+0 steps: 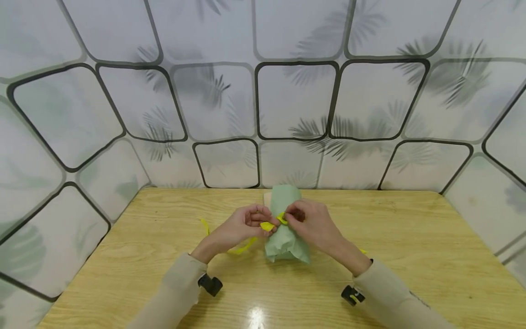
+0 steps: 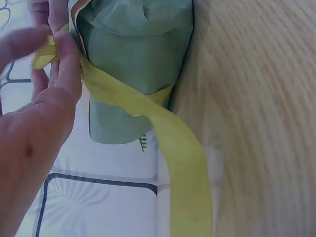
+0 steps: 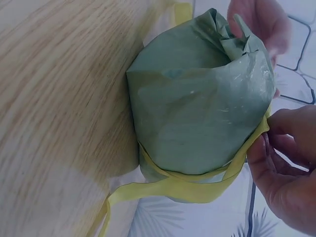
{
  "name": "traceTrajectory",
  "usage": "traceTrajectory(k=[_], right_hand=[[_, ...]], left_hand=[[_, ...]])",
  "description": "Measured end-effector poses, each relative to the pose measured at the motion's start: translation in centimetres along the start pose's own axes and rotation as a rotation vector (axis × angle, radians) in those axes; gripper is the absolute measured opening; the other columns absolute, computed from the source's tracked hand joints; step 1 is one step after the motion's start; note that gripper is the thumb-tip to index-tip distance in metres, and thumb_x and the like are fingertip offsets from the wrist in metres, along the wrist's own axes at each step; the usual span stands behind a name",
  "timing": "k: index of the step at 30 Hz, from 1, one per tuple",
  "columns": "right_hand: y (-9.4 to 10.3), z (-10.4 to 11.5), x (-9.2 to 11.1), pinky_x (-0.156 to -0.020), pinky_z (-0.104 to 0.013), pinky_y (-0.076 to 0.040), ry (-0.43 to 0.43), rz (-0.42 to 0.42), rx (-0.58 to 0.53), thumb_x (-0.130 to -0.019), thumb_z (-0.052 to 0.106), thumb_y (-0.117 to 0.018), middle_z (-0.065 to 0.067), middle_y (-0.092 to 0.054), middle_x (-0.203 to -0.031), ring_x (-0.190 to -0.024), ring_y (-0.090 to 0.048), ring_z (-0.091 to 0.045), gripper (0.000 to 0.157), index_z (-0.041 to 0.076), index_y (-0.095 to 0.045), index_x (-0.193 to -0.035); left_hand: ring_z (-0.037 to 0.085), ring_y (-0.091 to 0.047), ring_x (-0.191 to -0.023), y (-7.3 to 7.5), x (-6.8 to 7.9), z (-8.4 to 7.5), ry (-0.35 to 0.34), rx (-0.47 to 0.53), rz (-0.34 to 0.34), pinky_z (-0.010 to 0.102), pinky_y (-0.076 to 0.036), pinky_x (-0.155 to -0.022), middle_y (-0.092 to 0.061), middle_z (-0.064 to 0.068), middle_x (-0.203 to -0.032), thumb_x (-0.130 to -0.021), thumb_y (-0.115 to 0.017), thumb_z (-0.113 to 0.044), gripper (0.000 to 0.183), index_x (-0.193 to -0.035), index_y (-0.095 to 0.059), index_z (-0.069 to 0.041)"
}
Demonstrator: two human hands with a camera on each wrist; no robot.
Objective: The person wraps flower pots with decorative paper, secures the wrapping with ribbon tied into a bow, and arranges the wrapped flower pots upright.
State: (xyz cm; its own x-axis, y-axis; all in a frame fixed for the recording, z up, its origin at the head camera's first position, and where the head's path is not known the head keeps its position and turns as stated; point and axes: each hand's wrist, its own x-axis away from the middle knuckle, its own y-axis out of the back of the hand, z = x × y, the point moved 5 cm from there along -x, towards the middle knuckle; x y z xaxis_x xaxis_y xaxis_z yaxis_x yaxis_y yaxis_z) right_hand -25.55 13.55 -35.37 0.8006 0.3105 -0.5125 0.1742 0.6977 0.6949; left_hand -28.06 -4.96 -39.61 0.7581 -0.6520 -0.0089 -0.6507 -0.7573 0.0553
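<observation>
A package wrapped in pale green paper (image 1: 287, 244) lies on the table, its near end folded and crumpled. Yellow ribbon (image 3: 187, 190) runs around it and crosses on its top. My left hand (image 1: 242, 224), at the package's left side, pinches a small ribbon loop (image 2: 45, 53) between thumb and fingers. From the right side, my right hand (image 1: 314, 221) pinches the ribbon close to the crossing with thumb and forefinger. In the left wrist view, a long ribbon tail (image 2: 190, 163) hangs down past the package.
The wooden table (image 1: 164, 278) meets a wall covering (image 1: 296, 100) with a dark grid and leaf pattern. Ribbon (image 1: 245, 248) trails over the table left of the package. A black wrist camera (image 1: 210, 284) sits below the left sleeve, another (image 1: 352, 295) below the right.
</observation>
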Motion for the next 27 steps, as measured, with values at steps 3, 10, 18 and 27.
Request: traceTrajectory(k=[3,10,18,27], right_hand=[[0.1,-0.3,-0.1,-0.063,-0.02,-0.053,-0.041,-0.01,-0.024,-0.092,0.003,-0.071,-0.001,-0.074,-0.082,-0.07,-0.064,-0.006,0.007,0.009,-0.075,-0.09],[0.7,-0.6,0.1,-0.063,-0.02,-0.055,-0.077,-0.078,-0.114,-0.092,0.002,-0.07,-0.003,-0.075,-0.081,-0.069,-0.065,-0.006,0.006,0.006,-0.074,-0.091],[1.8,-1.4,0.6,-0.062,-0.019,-0.054,-0.108,-0.155,-0.109,-0.089,-0.001,-0.07,-0.003,-0.075,-0.078,-0.067,-0.064,-0.005,0.008,0.005,-0.075,-0.09],[3.5,-2.8,1.3,-0.063,-0.02,-0.055,-0.133,-0.136,-0.024,-0.09,0.001,-0.07,-0.002,-0.074,-0.079,-0.068,-0.065,-0.007,0.007,0.007,-0.074,-0.091]], left_hand=[[0.013,-0.071,-0.107,0.2,0.0,0.2,0.001,0.042,0.006,0.038,-0.059,-0.095,-0.072,0.004,-0.12,-0.1,-0.066,-0.008,0.03,-0.128,-0.061,0.0],[0.007,-0.067,-0.087,0.2,-0.4,0.6,0.013,0.119,-0.111,0.023,-0.059,-0.079,-0.072,-0.002,-0.105,-0.107,-0.054,-0.014,0.025,-0.124,-0.061,0.003],[0.006,-0.059,-0.077,0.2,-0.6,0.7,0.053,0.082,-0.187,0.02,-0.053,-0.07,-0.069,-0.005,-0.1,-0.108,-0.051,-0.014,0.024,-0.123,-0.061,0.002],[0.009,-0.055,-0.075,0.5,-0.5,0.7,0.07,0.067,-0.237,0.02,-0.052,-0.068,-0.069,-0.004,-0.1,-0.109,-0.052,-0.02,0.028,-0.122,-0.063,0.002]])
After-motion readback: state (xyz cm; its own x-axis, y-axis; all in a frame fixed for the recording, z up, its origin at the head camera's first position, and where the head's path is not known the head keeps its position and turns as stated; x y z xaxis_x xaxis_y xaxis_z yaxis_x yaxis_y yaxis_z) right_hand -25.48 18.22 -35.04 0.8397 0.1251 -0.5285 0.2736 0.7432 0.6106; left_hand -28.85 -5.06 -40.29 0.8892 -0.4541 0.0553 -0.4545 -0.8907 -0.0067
